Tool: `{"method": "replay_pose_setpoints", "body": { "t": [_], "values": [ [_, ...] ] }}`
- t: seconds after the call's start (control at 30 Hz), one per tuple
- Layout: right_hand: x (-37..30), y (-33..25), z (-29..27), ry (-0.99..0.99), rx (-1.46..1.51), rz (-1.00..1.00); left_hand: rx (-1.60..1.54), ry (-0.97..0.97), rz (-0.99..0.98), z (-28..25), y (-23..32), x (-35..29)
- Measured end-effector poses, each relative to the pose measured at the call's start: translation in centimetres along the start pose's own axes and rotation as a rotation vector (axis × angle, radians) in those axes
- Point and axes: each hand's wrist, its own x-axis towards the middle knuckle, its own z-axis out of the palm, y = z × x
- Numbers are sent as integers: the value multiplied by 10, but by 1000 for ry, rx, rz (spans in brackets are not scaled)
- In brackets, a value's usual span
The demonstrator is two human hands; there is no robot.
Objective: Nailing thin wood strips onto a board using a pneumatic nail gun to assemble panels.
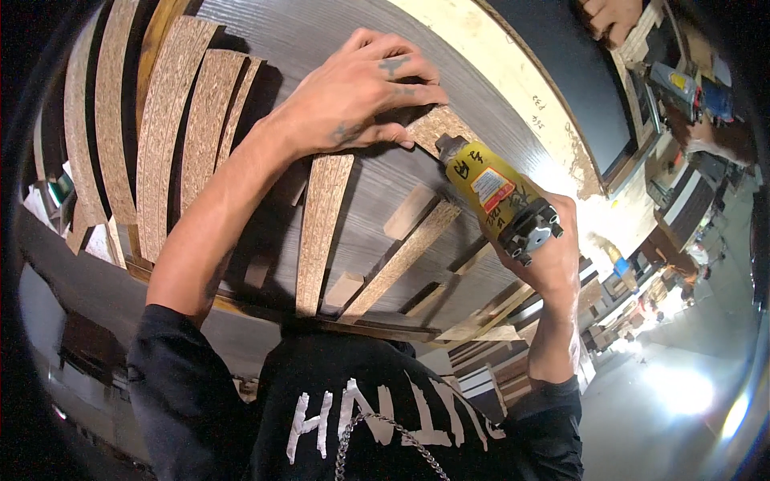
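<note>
From afar, I'm watching the right hand (553, 252) grasping a yellow nail gun (491, 186) right of centre, long axis slanting up-left toward a chipboard piece (437, 123), upper centre; the left hand (369, 92) is lying nearer (clasping or pressing, can't tell).

Left hand (370, 90) arches palm-down; right hand (553, 255) clenches firmly.

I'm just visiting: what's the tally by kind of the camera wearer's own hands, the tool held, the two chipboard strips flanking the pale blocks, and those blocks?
Bare hands: 2 (left hand, right hand)
Yellow-green handheld power tool: 1
Long speckled brown chipboard strips: 2
Pale rectangular wooden blocks between them: 2
Total: 7
</note>
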Motion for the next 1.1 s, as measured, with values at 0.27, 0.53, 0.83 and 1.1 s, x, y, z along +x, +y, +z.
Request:
{"method": "replay_pose_setpoints", "body": {
  "t": [0.27, 0.53, 0.83, 1.1],
  "values": [
    [11, -12, -2, 2, -7, -141, 20, 2, -10, 0, 2, 1],
    [13, -7, 0, 94, 56, -261, 15, 8, -20, -2, 4, 3],
    [19, -24, -18, -55, 187, -36, -9, 20, -35, -1, 3, 1],
    [25, -15, -17, 53, 135, -135, -29, 5, -13, 1, 0, -1]
  ]
}}
